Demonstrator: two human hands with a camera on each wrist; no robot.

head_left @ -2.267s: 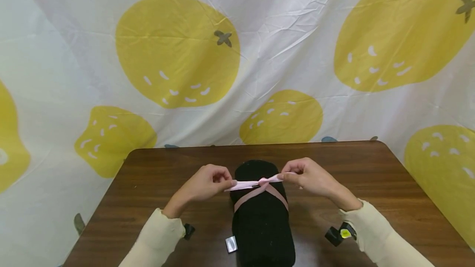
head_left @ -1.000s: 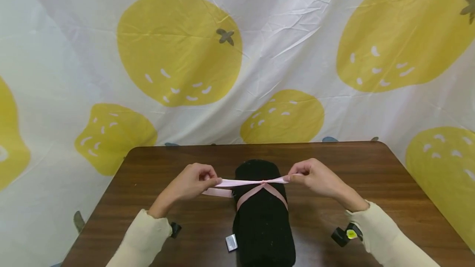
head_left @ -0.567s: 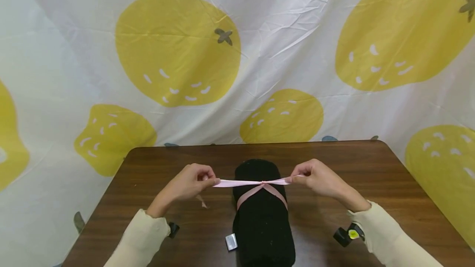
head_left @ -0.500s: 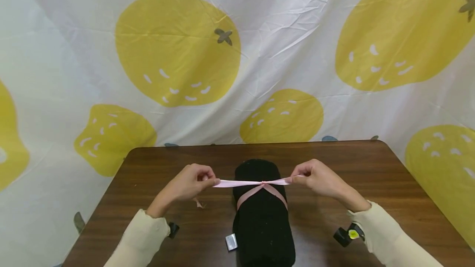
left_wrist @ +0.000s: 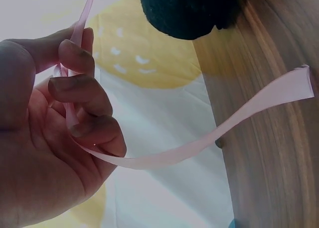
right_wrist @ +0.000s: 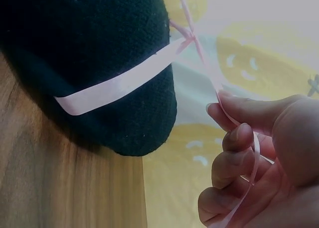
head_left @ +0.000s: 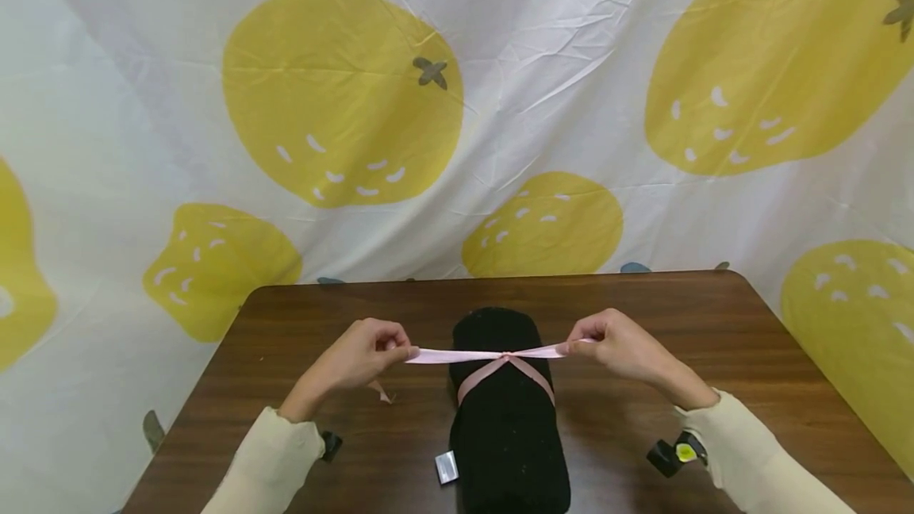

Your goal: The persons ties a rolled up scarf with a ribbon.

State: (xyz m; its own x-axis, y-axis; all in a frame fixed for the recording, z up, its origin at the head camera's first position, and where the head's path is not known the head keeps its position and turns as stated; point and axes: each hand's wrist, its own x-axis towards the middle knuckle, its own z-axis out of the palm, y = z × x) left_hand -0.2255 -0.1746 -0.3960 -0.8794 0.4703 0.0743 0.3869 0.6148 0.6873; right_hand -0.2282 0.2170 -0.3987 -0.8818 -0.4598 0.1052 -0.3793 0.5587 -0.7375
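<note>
A long black fabric-covered bundle (head_left: 508,435) with rounded ends lies on the table, its knit texture plain in the right wrist view. Around its far part runs a pink ribbon (head_left: 480,376), crossed in a small knot on top. My left hand (head_left: 362,355) pinches one ribbon end out to the left. Out to the right, my right hand (head_left: 616,347) pinches the other end between thumb and fingers. Both ends stretch taut, nearly level above the bundle. In the left wrist view the loose ribbon tail (left_wrist: 169,156) hangs from under the curled fingers of my left hand (left_wrist: 65,113).
The brown wooden table (head_left: 300,450) has rounded far corners. A small white label (head_left: 446,467) sticks out from the bundle's left side. Behind the table hangs a white cloth (head_left: 543,86) with yellow fruit prints. Black wrist devices (head_left: 671,454) sit below both wrists.
Both hands have moved apart, pulling the ribbon ends outward; the knot has drawn smaller and tighter. The left ribbon tail swung down below the left hand. The bundle stays in place.
</note>
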